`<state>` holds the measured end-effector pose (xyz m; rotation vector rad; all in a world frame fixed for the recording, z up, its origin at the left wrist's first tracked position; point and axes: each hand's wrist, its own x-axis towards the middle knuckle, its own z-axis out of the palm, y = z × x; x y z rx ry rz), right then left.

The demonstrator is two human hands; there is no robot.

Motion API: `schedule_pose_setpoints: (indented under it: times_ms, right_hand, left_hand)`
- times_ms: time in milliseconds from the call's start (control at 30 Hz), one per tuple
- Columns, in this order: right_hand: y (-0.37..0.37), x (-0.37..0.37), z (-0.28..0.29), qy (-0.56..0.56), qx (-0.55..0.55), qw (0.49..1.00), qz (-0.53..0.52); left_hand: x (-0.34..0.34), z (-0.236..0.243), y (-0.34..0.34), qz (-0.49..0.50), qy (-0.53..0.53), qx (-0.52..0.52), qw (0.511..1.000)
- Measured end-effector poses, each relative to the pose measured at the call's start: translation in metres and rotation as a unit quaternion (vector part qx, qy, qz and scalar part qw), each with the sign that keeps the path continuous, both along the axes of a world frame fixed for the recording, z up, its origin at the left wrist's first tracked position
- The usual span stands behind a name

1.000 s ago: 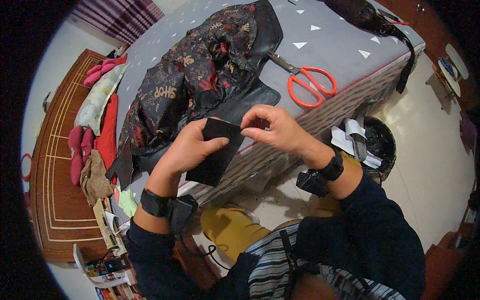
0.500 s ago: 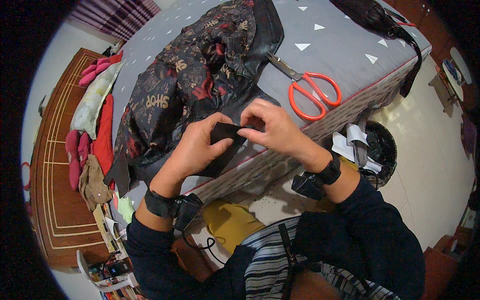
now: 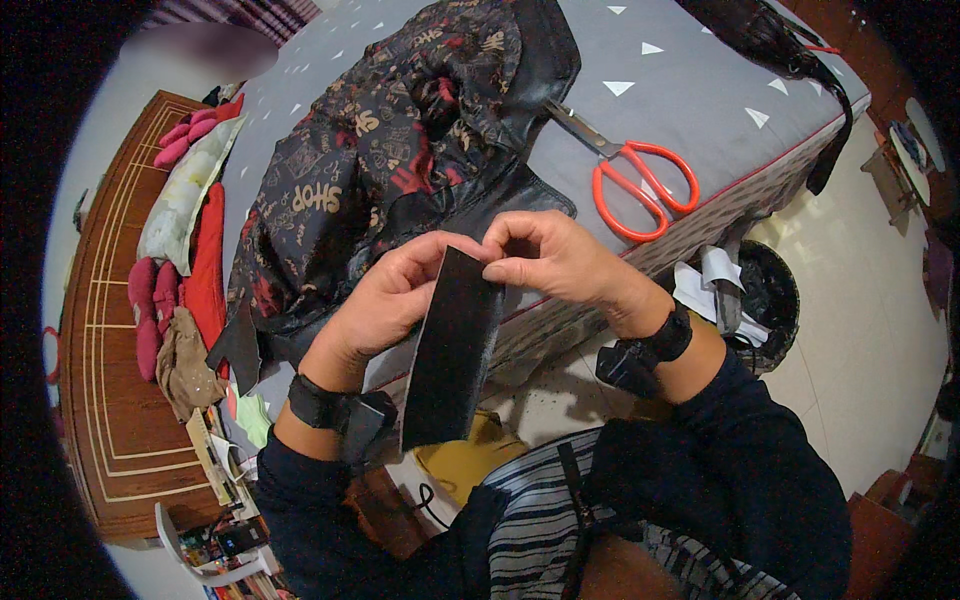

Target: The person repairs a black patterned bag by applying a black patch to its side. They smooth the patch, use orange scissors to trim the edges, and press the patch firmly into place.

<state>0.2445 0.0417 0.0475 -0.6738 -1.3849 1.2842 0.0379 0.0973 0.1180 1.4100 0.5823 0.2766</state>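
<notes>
My left hand (image 3: 395, 290) grips a long black strip (image 3: 445, 355) from its left side, fingers curled behind it, and the strip hangs down between my forearms. My right hand (image 3: 545, 255) pinches the strip's top right corner between thumb and curled index finger. Just beyond my hands on the grey bed (image 3: 660, 90) lies a dark leather garment (image 3: 350, 170) with a patterned lining of lettering and red shapes. Red-handled scissors (image 3: 645, 195) lie open a little beside its black edge, to the upper right of my right hand.
Pillows (image 3: 180, 205), red cloth (image 3: 205, 275) and a brown cloth (image 3: 185, 360) line the bed's left, beside a wooden headboard (image 3: 105, 400). A black bin (image 3: 775, 300) with white scraps stands right of the bed. A long black item (image 3: 760, 50) lies at the far right corner.
The black strip has turned upright and lengthwise, now showing its long face hanging lower between my arms. My left hand has shifted its grip on it; my right hand still pinches near the top.
</notes>
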Motion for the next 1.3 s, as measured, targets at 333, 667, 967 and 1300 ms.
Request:
schedule_pose_setpoints:
  times_ms: [333,667,967,1300]
  right_hand:
    - [0.001,-0.002,0.000,-0.023,-0.012,0.999,0.024]
    - [0.004,-0.002,-0.010,-0.028,-0.065,0.990,-0.125]
    - [0.003,-0.008,-0.009,-0.016,-0.122,0.986,-0.114]
    - [0.003,-0.013,-0.009,-0.002,-0.130,0.991,-0.015]
  left_hand:
    - [-0.002,-0.020,0.001,0.026,-0.018,0.158,0.987]
    - [0.001,-0.044,-0.011,0.200,-0.060,-0.124,0.970]
    - [-0.010,-0.033,-0.013,0.238,-0.138,-0.281,0.920]
    - [-0.003,-0.049,-0.001,0.156,-0.087,-0.057,0.982]
